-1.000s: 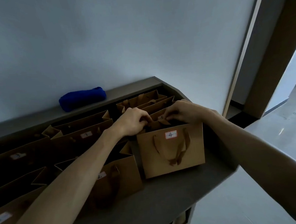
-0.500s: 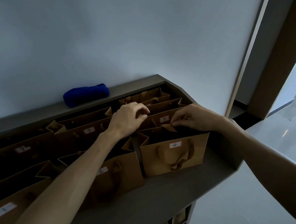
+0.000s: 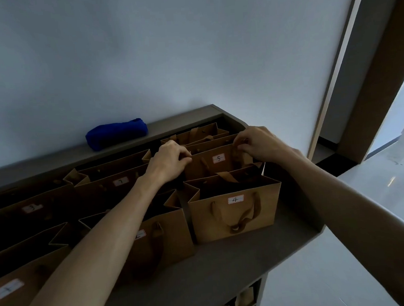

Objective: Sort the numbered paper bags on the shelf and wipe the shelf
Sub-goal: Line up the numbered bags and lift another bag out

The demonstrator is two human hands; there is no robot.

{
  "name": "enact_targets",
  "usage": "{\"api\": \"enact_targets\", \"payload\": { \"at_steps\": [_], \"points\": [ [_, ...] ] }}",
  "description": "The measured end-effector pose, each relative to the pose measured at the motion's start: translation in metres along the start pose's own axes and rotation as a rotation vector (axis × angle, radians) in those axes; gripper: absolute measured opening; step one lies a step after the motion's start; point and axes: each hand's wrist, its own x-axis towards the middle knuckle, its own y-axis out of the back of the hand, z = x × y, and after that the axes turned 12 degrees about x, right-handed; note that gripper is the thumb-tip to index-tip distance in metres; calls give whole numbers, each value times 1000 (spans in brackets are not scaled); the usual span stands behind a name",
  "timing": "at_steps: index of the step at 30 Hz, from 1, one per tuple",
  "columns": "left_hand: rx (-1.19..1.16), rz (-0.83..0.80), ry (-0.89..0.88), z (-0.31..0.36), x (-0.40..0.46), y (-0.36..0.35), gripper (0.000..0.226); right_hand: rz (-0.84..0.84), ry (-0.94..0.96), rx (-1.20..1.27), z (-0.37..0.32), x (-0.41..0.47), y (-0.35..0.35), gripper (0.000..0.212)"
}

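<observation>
While both hands work at its upper rim, the bag marked 5 (image 3: 211,163) stands upright toward the right end of the shelf (image 3: 204,269), directly behind the bag marked 4 (image 3: 235,212) and touching it. The left hand (image 3: 169,162) has its fingers curled over the left end of that rim, pinching the paper there; the right hand (image 3: 259,145) pinches the right end of the same rim with curled fingers and thumb. Bag 4 sits near the shelf's front right corner, open at the top, its ribbon handle hanging down the front face below the white label. Just left of it, under the left forearm, stands another brown bag (image 3: 159,241) whose label is partly hidden by the arm, so its number cannot be read. Farther left in the back row are the bag marked 7 (image 3: 110,183) and the bag marked 3 (image 3: 30,212), side by side, and a bag with a blurred label (image 3: 14,292) fills the front left corner. Two more bags (image 3: 195,135) stand behind bag 5 against the raised back ledge (image 3: 65,155). A rolled blue cloth (image 3: 116,134) lies on that ledge, against the wall, well apart from both hands.
</observation>
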Motion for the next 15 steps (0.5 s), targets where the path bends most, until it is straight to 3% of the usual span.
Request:
{"api": "enact_targets", "payload": {
  "at_steps": [10, 15],
  "points": [
    [-89, -114, -228, -14, -34, 11, 10, 101, 1, 58, 1, -9, 7, 19],
    [-109, -252, -254, -15, -43, 23, 10, -115, 80, 60, -6, -10, 8, 15]
  ]
}}
